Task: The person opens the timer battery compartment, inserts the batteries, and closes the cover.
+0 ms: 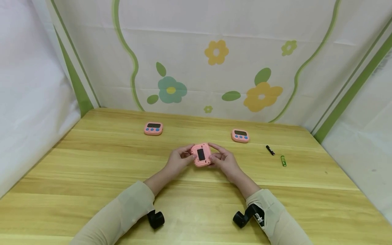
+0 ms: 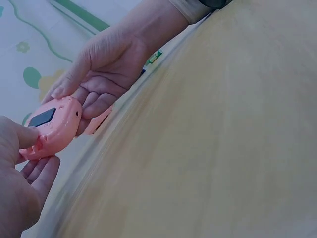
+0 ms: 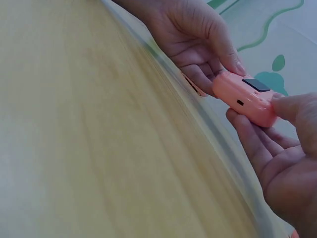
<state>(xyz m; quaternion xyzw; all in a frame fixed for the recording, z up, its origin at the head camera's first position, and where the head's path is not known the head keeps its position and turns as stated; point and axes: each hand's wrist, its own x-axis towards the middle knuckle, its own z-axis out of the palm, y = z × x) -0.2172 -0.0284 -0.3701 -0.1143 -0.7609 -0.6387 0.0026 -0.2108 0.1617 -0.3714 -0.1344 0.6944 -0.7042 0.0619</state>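
Both hands hold a pink digital timer (image 1: 200,155) over the middle of the table, its back facing up with a black rectangle on it. The left hand (image 1: 178,160) pinches one side, thumb on the back and fingers beneath. On the opposite side the right hand (image 1: 226,164) grips in the same way. A small dark slot shows in the edge of the timer (image 3: 240,102) in the right wrist view. From the left wrist, the black rectangle and a rounded edge of the timer (image 2: 62,126) are visible. Its front is hidden.
Two more pink timers lie face up with dark screens and blue buttons, one at back left (image 1: 153,128) and one at back right (image 1: 240,135). Toward the right are a black battery (image 1: 270,150) and a green battery (image 1: 283,161). A flowered cloth (image 1: 196,68) hangs behind the wooden table (image 1: 92,163).
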